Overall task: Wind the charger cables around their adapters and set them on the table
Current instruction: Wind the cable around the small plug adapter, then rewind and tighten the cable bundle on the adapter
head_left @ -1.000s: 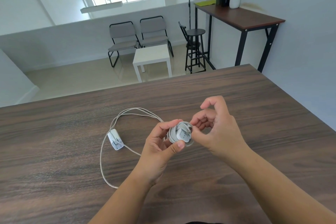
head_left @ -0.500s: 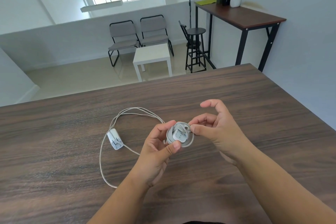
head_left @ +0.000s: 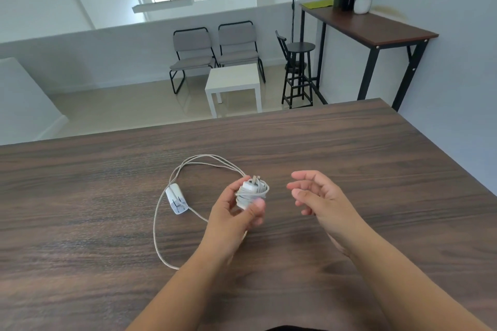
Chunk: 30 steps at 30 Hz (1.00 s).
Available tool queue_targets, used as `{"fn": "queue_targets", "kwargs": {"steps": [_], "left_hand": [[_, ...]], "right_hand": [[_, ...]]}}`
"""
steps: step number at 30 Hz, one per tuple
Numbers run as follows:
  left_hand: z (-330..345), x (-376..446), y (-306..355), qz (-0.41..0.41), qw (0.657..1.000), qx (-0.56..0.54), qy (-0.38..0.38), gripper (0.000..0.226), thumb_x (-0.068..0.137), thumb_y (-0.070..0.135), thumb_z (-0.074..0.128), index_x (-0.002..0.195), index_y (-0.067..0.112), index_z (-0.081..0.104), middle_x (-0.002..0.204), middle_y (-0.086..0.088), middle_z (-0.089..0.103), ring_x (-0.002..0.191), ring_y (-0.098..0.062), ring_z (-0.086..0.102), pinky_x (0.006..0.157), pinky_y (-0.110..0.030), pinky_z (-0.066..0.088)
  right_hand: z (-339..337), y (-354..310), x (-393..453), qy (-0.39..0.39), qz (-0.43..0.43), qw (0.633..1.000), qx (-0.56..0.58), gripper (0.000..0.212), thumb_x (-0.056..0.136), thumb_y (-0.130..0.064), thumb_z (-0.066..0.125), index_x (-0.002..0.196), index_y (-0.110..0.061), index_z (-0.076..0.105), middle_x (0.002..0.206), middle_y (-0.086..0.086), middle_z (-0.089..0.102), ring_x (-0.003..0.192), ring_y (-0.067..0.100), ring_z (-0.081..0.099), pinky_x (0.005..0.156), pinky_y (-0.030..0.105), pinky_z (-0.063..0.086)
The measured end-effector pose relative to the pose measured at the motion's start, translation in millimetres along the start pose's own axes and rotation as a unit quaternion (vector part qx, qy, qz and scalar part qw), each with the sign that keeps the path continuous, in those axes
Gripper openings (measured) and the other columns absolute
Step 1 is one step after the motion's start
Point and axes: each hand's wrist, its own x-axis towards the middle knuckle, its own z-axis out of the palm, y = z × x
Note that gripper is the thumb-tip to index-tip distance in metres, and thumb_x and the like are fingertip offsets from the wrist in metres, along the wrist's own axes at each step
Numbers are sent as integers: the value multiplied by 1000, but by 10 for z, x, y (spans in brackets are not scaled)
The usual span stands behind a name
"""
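My left hand point(head_left: 235, 213) holds a white adapter with its grey cable wound around it point(head_left: 251, 191), between thumb and fingers just above the dark wooden table point(head_left: 363, 158). My right hand point(head_left: 320, 193) hovers to the right of it, fingers relaxed and holding nothing. A second white adapter point(head_left: 176, 199) lies on the table to the left. Its loose cable point(head_left: 158, 226) runs in wide loops around it and passes behind my left hand.
The table's far edge runs across the middle of the view. Beyond it stand a small white side table point(head_left: 234, 82), two grey chairs point(head_left: 215, 48), a black stool point(head_left: 298, 72) and a tall desk point(head_left: 368, 24) with a vase and bottle.
My right hand has let go of the wound adapter and drawn away to the right. The left hand keeps the bundle and has turned it slightly.
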Motion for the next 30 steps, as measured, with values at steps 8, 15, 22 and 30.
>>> {"fn": "queue_targets", "kwargs": {"steps": [8,15,22,30], "left_hand": [[-218,17,-357,182,793,581,15,77,74,49,75,143,35,42,120,15,53,103,-6,57,81,-23,49],[-305,-41,-556,272,734,621,54,67,76,61,59,137,33,50,121,12,56,99,-14,58,65,-31,58],[-406,-217,-489,264,760,591,52,80,72,70,61,139,28,50,123,12,56,103,-11,56,83,-26,52],[-848,-132,-114,223,805,525,165,45,90,53,46,123,27,63,115,5,58,110,-19,52,94,-31,39]], "right_hand": [[7,491,58,43,74,995,-51,23,88,-4,57,106,-18,61,86,4,62,70,13,53,60,22,44],[-14,642,-28,28,24,987,-159,26,85,-8,61,96,-31,64,94,-4,68,81,13,61,75,22,46],[11,712,-63,47,-16,978,-202,27,84,-7,59,95,-31,65,93,-9,68,84,12,62,73,15,47],[18,748,-66,50,-35,976,-208,27,84,-6,58,95,-30,65,92,-8,68,82,12,61,68,8,44]]}}
